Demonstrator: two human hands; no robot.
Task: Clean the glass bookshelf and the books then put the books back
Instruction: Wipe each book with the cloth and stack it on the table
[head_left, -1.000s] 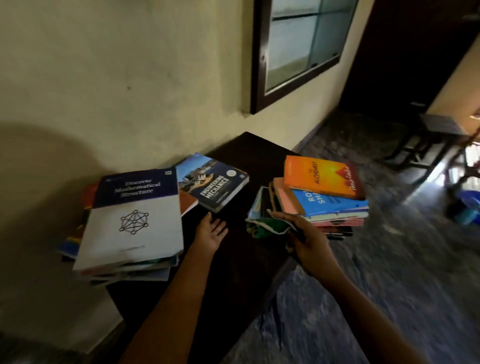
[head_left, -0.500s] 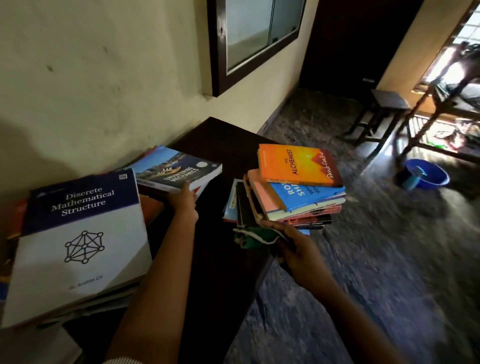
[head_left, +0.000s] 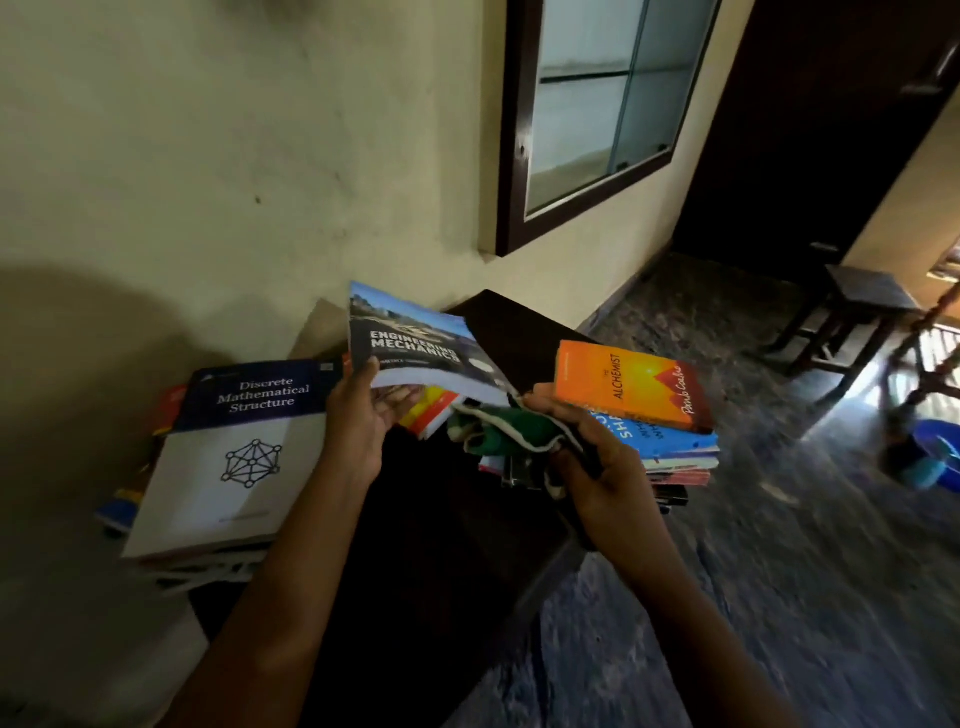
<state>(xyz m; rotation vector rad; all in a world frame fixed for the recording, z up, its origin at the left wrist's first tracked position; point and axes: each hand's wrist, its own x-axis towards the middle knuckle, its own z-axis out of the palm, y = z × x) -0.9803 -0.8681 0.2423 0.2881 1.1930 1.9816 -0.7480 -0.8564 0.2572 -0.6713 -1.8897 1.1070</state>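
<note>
My left hand (head_left: 363, 415) grips the lower left corner of the Engineering Mechanics book (head_left: 415, 345), lifted off the dark table (head_left: 441, 545) and tilted toward me. My right hand (head_left: 597, 467) holds a green and white cloth (head_left: 509, 434), bunched just under the book's right edge. A left pile topped by the white and navy Discrete Mathematical Structure book (head_left: 234, 457) lies by the wall. A right stack topped by the orange Alchemist book (head_left: 631, 384) sits at the table's edge. The glass bookshelf (head_left: 597, 104), dark framed, hangs on the wall above.
A dark doorway (head_left: 805, 130) opens at the back right. A small dark wooden stool (head_left: 852, 312) stands on the stone floor, and a blue basin (head_left: 935, 457) sits at the far right. The cream wall (head_left: 234, 156) runs along the table's far side.
My left hand took hold of the Engineering Mechanics book and raised it off the left pile. My right hand brought the cloth up toward the book.
</note>
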